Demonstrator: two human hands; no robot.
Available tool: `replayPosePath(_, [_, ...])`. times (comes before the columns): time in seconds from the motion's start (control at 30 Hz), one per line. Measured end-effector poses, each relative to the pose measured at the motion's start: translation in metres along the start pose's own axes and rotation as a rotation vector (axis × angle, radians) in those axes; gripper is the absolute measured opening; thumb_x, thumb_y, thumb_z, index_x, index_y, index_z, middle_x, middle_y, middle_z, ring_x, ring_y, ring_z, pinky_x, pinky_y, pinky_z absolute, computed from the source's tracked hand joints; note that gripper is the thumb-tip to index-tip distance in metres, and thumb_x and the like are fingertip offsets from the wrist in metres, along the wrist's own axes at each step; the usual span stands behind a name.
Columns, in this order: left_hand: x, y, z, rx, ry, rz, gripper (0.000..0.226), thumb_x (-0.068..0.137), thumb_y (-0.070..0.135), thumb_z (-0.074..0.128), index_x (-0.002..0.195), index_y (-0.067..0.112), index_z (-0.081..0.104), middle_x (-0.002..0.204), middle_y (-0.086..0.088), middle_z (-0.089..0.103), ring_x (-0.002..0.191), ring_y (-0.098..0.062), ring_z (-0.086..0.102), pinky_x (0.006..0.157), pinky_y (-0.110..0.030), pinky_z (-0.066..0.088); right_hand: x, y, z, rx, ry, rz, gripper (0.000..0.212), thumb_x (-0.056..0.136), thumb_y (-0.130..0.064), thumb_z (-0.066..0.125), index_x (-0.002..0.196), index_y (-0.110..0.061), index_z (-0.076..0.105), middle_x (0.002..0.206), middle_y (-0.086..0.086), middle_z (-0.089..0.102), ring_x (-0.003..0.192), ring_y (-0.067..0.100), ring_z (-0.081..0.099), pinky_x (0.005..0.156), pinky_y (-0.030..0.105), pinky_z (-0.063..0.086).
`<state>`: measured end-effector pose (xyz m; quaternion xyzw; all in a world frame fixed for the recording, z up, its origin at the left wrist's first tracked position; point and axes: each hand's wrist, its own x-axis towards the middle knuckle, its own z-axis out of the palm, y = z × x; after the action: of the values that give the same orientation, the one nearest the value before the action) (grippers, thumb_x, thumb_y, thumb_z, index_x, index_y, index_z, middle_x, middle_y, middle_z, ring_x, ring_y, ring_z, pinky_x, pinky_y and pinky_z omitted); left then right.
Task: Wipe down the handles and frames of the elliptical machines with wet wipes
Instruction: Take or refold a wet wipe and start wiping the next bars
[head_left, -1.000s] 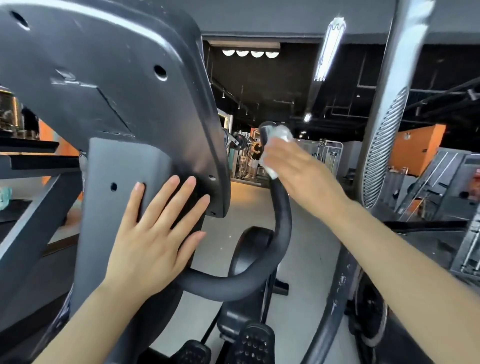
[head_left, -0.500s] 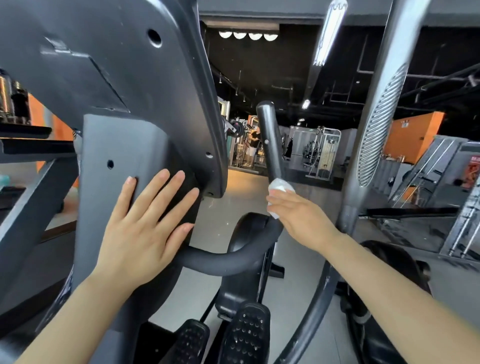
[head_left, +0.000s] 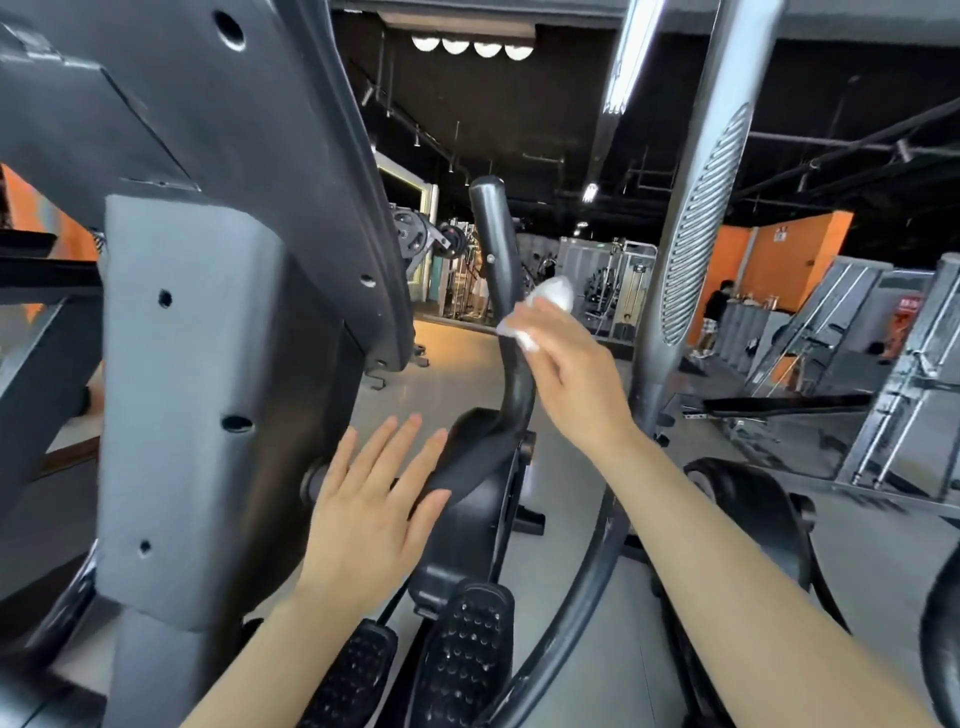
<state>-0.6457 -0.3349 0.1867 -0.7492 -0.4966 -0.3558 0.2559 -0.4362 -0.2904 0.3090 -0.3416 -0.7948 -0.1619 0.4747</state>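
A black curved handle (head_left: 493, 244) of the elliptical rises at centre, bending down to the left into the grey column (head_left: 208, 364). My right hand (head_left: 571, 379) presses a crumpled white wet wipe (head_left: 550, 299) against the handle's right side, about halfway up. My left hand (head_left: 374, 504) is flat with fingers spread, just right of the column, its fingertips near the lower bend of the handle. Above the column hangs the dark back of the console (head_left: 182, 104).
A tall silver moving arm with a ribbed grip (head_left: 701, 228) stands just right of my right hand. Studded black pedals (head_left: 467, 654) lie below. Other gym machines and benches (head_left: 857, 364) fill the right; a person (head_left: 714, 317) stands far back.
My right hand slid the wipe down the handle from its top, then partway back up. My left hand came off the column face and moved right, towards the handle's lower bend.
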Motion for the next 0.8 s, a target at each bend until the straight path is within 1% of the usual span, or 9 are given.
replayPosePath(0.07, [0.002, 0.001, 0.002, -0.027, 0.012, -0.044, 0.059, 0.105, 0.045, 0.02, 0.139, 0.009, 0.052, 0.141, -0.013, 0.054, 0.132, -0.03, 0.05, 0.116, -0.045, 0.023, 0.014, 0.02, 0.005, -0.16, -0.037, -0.087, 0.031, 0.093, 0.004, 0.054, 0.12, -0.005, 0.065, 0.131, 0.011, 0.061, 0.126, 0.018, 0.051, 0.11, 0.033, 0.042])
replayPosePath(0.13, [0.003, 0.0, 0.002, -0.036, 0.044, -0.065, 0.062, 0.105, 0.046, 0.019, 0.139, 0.004, 0.051, 0.142, -0.014, 0.052, 0.134, -0.028, 0.047, 0.117, -0.04, 0.02, 0.006, 0.034, 0.02, -0.243, -0.141, 0.009, 0.046, 0.093, 0.006, 0.054, 0.135, -0.011, 0.057, 0.149, 0.005, 0.046, 0.133, 0.023, 0.048, 0.105, 0.04, 0.044])
replayPosePath(0.2, [0.003, 0.001, 0.004, -0.047, 0.053, -0.066, 0.063, 0.105, 0.046, 0.019, 0.139, 0.003, 0.051, 0.143, -0.014, 0.051, 0.134, -0.027, 0.046, 0.118, -0.039, 0.018, -0.019, 0.042, 0.034, -0.203, -0.098, 0.102, 0.052, 0.093, 0.006, 0.055, 0.141, -0.014, 0.052, 0.153, -0.004, 0.036, 0.135, 0.019, 0.046, 0.105, 0.035, 0.042])
replayPosePath(0.37, [0.002, 0.004, 0.008, -0.052, 0.062, -0.094, 0.064, 0.105, 0.045, 0.018, 0.14, 0.003, 0.051, 0.145, -0.013, 0.049, 0.137, -0.024, 0.041, 0.116, -0.044, 0.023, -0.082, 0.031, 0.057, -0.111, -0.099, 0.13, 0.044, 0.09, 0.007, 0.055, 0.131, -0.008, 0.062, 0.141, 0.007, 0.055, 0.133, 0.015, 0.045, 0.111, 0.027, 0.033])
replayPosePath(0.53, [0.001, 0.005, 0.008, -0.052, 0.071, -0.081, 0.064, 0.105, 0.045, 0.018, 0.141, 0.003, 0.05, 0.147, -0.012, 0.047, 0.137, -0.024, 0.04, 0.117, -0.043, 0.023, -0.091, -0.012, 0.033, 0.321, -0.052, 0.449, 0.036, 0.105, -0.023, 0.036, 0.119, -0.026, 0.068, 0.118, -0.021, 0.065, 0.105, -0.001, 0.061, 0.094, 0.019, 0.043])
replayPosePath(0.6, [0.001, 0.004, 0.008, -0.056, 0.068, -0.083, 0.064, 0.105, 0.046, 0.018, 0.142, 0.003, 0.048, 0.148, -0.012, 0.046, 0.138, -0.025, 0.039, 0.118, -0.042, 0.021, -0.063, -0.011, 0.02, 0.332, 0.092, 0.367, 0.033, 0.105, -0.022, 0.038, 0.117, -0.021, 0.069, 0.115, -0.011, 0.068, 0.103, 0.013, 0.064, 0.094, 0.031, 0.047])
replayPosePath(0.67, [0.0, 0.002, 0.006, -0.047, 0.051, -0.062, 0.064, 0.105, 0.046, 0.018, 0.143, 0.003, 0.046, 0.149, -0.014, 0.044, 0.139, -0.025, 0.037, 0.118, -0.041, 0.019, -0.026, 0.0, 0.017, 0.175, 0.211, 0.141, 0.031, 0.101, -0.011, 0.043, 0.118, -0.009, 0.069, 0.126, 0.005, 0.065, 0.122, 0.024, 0.058, 0.111, 0.034, 0.04])
replayPosePath(0.73, [-0.001, 0.001, 0.005, -0.043, 0.048, -0.035, 0.064, 0.105, 0.046, 0.018, 0.144, 0.002, 0.044, 0.15, -0.015, 0.042, 0.14, -0.024, 0.035, 0.119, -0.039, 0.018, 0.005, 0.015, 0.021, -0.073, 0.152, -0.055, 0.033, 0.095, 0.0, 0.048, 0.121, -0.005, 0.066, 0.135, 0.013, 0.059, 0.136, 0.025, 0.044, 0.116, 0.032, 0.032])
replayPosePath(0.8, [-0.001, -0.001, 0.006, -0.048, 0.059, -0.031, 0.064, 0.105, 0.046, 0.018, 0.144, 0.002, 0.043, 0.151, -0.015, 0.041, 0.141, -0.024, 0.033, 0.12, -0.037, 0.016, 0.011, 0.029, 0.034, -0.255, 0.016, -0.118, 0.043, 0.087, 0.011, 0.058, 0.127, -0.006, 0.063, 0.141, 0.012, 0.055, 0.137, 0.027, 0.043, 0.11, 0.043, 0.038])
